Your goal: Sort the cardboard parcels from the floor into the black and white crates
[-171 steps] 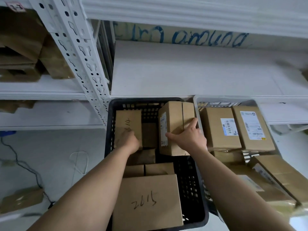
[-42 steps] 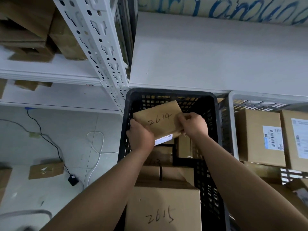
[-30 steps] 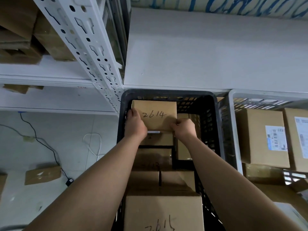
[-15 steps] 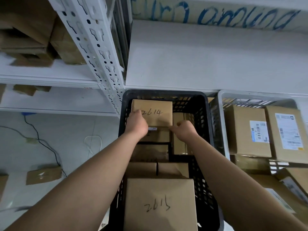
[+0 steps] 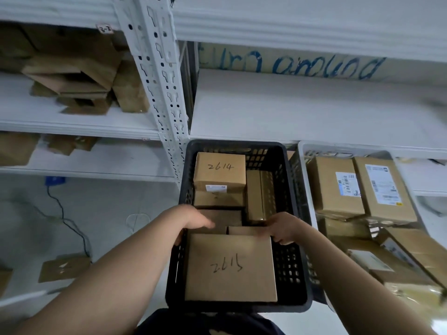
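The black crate (image 5: 291, 274) stands on the floor under the shelf and holds several cardboard parcels. The parcel marked 2614 (image 5: 219, 170) lies flat on top at the far left of the crate, with no hand on it. At the near end lies the large parcel marked 2615 (image 5: 229, 267). My left hand (image 5: 193, 221) grips its far left corner, thumb down the left side. My right hand (image 5: 283, 228) curls round its far right corner. To the right, the white crate (image 5: 304, 180) holds labelled parcels (image 5: 336, 187).
One flat parcel (image 5: 64, 268) lies on the floor to the left, near a black cable (image 5: 63, 213). A white perforated shelf post (image 5: 164, 93) rises just left of the black crate. Cardboard boxes (image 5: 72, 73) fill the left shelves. A white shelf board (image 5: 314, 110) overhangs both crates.
Both hands let go of the 2614 parcel, now resting at the crate's far left, and drew back to the far corners of the 2615 parcel.
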A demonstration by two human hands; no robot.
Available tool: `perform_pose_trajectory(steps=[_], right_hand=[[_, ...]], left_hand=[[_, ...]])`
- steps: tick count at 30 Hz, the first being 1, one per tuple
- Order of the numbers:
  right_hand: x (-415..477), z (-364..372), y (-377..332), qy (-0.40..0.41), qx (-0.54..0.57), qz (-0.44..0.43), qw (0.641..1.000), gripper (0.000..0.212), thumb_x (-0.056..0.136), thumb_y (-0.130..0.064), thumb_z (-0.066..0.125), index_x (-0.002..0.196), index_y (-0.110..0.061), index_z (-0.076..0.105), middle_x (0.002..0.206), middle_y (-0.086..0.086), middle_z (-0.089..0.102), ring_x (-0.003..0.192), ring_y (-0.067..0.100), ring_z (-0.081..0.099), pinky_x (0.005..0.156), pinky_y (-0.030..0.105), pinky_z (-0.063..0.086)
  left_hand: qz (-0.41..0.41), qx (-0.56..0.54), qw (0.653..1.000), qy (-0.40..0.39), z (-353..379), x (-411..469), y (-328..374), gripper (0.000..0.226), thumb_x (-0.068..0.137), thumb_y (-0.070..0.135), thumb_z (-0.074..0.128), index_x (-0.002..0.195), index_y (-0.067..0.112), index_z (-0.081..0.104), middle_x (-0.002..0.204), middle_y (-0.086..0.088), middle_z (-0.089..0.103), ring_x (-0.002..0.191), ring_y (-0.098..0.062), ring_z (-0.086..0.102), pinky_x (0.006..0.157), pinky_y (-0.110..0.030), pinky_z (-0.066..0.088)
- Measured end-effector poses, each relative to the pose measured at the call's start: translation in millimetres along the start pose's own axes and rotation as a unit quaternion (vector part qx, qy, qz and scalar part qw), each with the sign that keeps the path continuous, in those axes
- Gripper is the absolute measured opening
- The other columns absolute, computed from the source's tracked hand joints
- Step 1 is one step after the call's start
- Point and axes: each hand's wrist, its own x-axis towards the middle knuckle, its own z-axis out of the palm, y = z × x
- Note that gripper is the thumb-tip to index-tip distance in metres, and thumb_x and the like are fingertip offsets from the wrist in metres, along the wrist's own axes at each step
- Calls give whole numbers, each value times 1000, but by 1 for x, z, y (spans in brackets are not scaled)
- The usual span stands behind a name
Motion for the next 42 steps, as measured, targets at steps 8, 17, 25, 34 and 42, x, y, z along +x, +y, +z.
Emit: perform_pose_trajectory(steps=[8, 17, 25, 34, 42], right_hand=[[-17, 22, 25, -42, 131, 68, 988, 38, 62, -15, 86, 89, 7, 69, 90, 21, 73, 84, 35, 70, 86, 55, 56], [-21, -20, -20, 171, 207, -69, 961, 38, 77, -25, 81, 105, -4, 67, 96, 10, 70, 85, 26, 70, 76, 42, 61], [23, -21, -52, 236, 145, -93, 956, 37, 89, -23, 68, 122, -6, 63, 110, 8, 67, 93, 21, 62, 76, 30, 50], [61, -3, -50, 167, 101, -28, 980, 17, 89, -14, 65, 103, -4, 66, 92, 8, 65, 71, 13, 58, 55, 21, 45], [68, -14, -56, 122, 108, -49, 986, 22, 94, -22, 60, 106, -3, 63, 103, 18, 68, 90, 29, 68, 87, 44, 58]], left_hand=[[-40, -117, 987, -104, 25, -2, -21, 68, 91, 21, 67, 145, -3, 34, 139, -29, 48, 120, -42, 56, 96, -44, 51], [102, -228, 953, 172, -24, -8, 8, 33, 77, 18, 82, 96, 1, 59, 100, -16, 66, 88, -34, 69, 77, -40, 60], [124, -159, 943, 265, -18, 28, 10, 20, 87, 21, 65, 95, 2, 68, 92, -9, 67, 83, -27, 61, 63, -27, 41], [95, -86, 961, 245, -10, 67, 2, 19, 94, 12, 52, 99, 1, 67, 99, -11, 66, 83, -24, 58, 68, -28, 42], [67, -16, 962, 263, -26, 75, 2, 18, 96, 16, 54, 102, 2, 63, 108, -15, 65, 99, -31, 62, 69, -29, 41]])
